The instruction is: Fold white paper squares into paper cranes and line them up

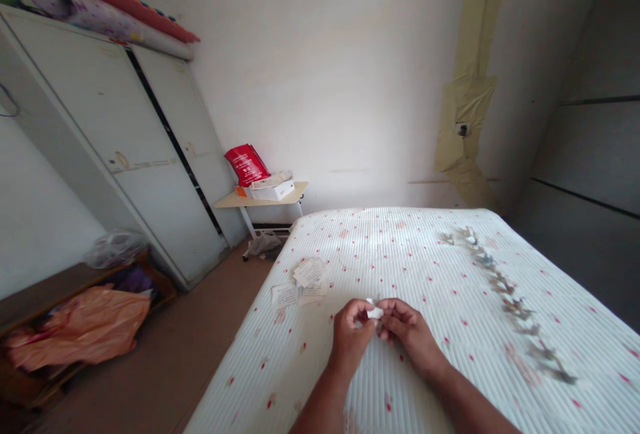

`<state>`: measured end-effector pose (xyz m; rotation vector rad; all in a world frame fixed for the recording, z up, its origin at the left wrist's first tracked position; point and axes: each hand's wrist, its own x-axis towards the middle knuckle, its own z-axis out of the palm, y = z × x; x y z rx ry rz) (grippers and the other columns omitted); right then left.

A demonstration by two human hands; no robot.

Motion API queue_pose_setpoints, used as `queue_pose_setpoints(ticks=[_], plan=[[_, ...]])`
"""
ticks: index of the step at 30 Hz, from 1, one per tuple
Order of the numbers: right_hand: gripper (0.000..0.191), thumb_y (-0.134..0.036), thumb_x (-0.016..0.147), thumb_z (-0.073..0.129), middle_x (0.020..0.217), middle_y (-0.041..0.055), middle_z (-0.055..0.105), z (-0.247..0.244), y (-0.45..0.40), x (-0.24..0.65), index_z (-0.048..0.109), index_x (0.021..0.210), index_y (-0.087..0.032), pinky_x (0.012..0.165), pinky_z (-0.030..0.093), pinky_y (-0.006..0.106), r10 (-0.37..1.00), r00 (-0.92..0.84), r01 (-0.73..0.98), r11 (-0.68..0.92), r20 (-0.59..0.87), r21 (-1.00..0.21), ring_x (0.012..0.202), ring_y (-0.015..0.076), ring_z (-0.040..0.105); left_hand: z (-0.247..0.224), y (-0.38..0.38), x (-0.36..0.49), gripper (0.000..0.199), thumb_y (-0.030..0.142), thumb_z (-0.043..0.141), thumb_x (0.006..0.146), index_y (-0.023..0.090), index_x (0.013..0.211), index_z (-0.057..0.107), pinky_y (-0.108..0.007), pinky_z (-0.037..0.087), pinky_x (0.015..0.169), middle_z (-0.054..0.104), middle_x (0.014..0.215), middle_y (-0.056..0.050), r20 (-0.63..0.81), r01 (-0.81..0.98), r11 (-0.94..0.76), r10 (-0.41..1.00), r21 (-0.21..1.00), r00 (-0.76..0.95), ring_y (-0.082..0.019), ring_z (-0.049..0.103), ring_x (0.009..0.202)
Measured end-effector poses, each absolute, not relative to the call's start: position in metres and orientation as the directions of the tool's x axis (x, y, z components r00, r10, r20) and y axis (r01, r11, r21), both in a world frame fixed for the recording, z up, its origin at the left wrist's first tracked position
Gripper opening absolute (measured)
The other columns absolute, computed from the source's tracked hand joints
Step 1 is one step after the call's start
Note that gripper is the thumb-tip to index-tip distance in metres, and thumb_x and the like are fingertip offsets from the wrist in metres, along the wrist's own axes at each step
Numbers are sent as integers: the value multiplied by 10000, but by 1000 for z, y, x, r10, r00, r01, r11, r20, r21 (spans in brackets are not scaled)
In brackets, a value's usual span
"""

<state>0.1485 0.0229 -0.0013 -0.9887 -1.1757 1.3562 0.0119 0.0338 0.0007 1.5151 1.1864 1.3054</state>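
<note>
Between my two hands is a small folded piece of white paper [375, 313], held just above the bed. My left hand [351, 327] pinches its left side between thumb and fingers. On the other side, the fingertips of my right hand [406, 329] are closed on the same paper. Several loose sheets of printed paper [311, 273] lie to the left, partly overlapping. Along the right side of the bed runs a row of small folded paper figures [504, 284], greyish and somewhat blurred. The exact folds of the held paper are too small to make out.
The bed [360, 241] has a white ribbed cover with red dots. Beyond its far left corner, a small table [230, 201] bears a red bag [247, 164] and a white box [275, 190]. A grey cabinet [100, 107] stands left, near an orange plastic bag [85, 327].
</note>
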Motion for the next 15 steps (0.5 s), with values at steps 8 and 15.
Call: queue_pose_setpoints(ticks=[8,15], plan=[[252,-441,765,567,515,-44,532,-5,21,145,543,773,-190,480,324,229,994,-88,-87,58,66,-995,465,104,451,9,30,11,119,135,556,612,162,722,595,-206,412,635,598,667,12,259,153,-264,964,952,54,-126,527,653],[251,-445,749,580,504,-41,531,-3,21,144,532,744,-198,481,326,233,993,-108,-112,40,53,-993,463,106,449,8,30,11,152,120,546,608,163,739,609,-217,418,650,614,698,4,252,174,-258,966,950,56,-136,540,675]])
